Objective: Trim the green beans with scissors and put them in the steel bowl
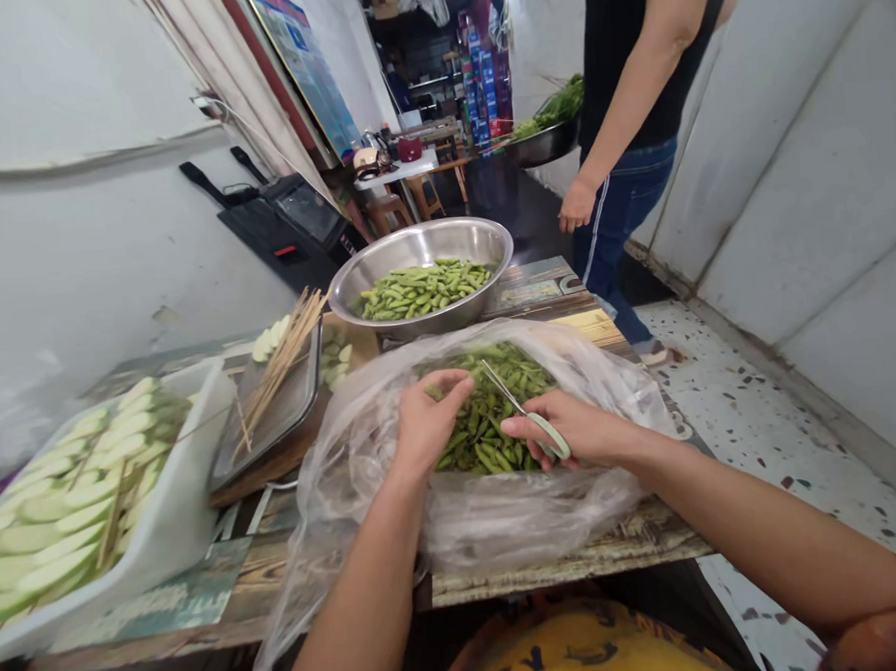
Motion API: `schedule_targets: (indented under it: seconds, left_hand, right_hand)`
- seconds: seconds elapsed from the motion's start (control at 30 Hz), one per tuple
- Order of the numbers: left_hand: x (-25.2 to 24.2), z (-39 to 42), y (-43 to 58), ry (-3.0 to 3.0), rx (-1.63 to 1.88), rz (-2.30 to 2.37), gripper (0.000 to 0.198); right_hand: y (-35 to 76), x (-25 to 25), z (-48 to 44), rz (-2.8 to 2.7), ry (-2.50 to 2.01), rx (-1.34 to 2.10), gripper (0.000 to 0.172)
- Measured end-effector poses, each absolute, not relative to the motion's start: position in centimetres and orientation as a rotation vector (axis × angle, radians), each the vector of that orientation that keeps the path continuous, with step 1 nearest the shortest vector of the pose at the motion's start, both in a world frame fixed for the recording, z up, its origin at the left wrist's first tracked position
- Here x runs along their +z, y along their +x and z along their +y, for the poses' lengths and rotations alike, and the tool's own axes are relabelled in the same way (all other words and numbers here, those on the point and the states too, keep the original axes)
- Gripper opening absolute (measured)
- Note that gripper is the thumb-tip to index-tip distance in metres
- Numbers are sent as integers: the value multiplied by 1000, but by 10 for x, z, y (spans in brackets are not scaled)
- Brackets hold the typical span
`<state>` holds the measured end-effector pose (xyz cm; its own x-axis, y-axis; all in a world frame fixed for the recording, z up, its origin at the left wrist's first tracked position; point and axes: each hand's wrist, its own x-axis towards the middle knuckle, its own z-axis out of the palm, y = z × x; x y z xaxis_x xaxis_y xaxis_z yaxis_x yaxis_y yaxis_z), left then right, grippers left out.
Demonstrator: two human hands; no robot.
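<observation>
At the bottom edge, centre, a yellow garment (pixel 577 649) shows below the table (pixel 228 587). Just right of the middle of the frame, the right hand (pixel 558 425) has its fingers curled round the pale green handles of a pair of scissors (pixel 547 432), whose blades point up and left, slightly apart. To its left, the left hand (pixel 435 416) has thumb and forefinger brought close together, with a bit of green by the fingers; whether they grip a pod I cannot tell. Under both hands, green pods (pixel 491 455) lie in an open clear plastic bag (pixel 503 533) at the centre. At lower left stands a white tub (pixel 194 514) of pale green slices (pixel 67 516). Beyond it, thin sticks (pixel 281 369) lie across a metal tray (pixel 305 398). Behind the bag, a steel bowl (pixel 428 238) holds more pods. At upper right a person (pixel 628 116) in a dark top and jeans stands beside a dark pan (pixel 547 148) of leafy greens (pixel 556 109). Farther back, upper centre, is a small white table (pixel 401 171).
</observation>
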<state>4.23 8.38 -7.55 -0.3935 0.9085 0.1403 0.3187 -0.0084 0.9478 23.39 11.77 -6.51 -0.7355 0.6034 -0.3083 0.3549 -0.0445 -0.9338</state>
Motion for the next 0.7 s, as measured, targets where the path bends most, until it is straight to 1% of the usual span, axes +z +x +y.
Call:
schedule_targets:
  seconds: [0.23,0.37,0.47,0.53,0.63,0.7]
  left_hand:
    - [-66,77,50,1366,1199,1686,25]
    - [-60,73,48,1279,1139,1646,24]
    - [-58,72,46,1300,1083,1648,21]
    - [-59,72,43,1310,1151,1680,21]
    - [-62,75,38,1088,1308,1593,26]
    - [-64,77,36,927,1325,1451,29]
  right_hand:
    - [234,-66,116,-2124,-1075,1733,51]
    - [233,-66,115,-2142,-1048,1645,48]
    - [232,-64,115,-2071,-1078,1717,45]
    - [231,-62,115,-1979,-1076,1819,43]
    - [230,-62,115,-1863,-1020,1952,42]
    - [229,-62,114,-1845,-1001,1991,43]
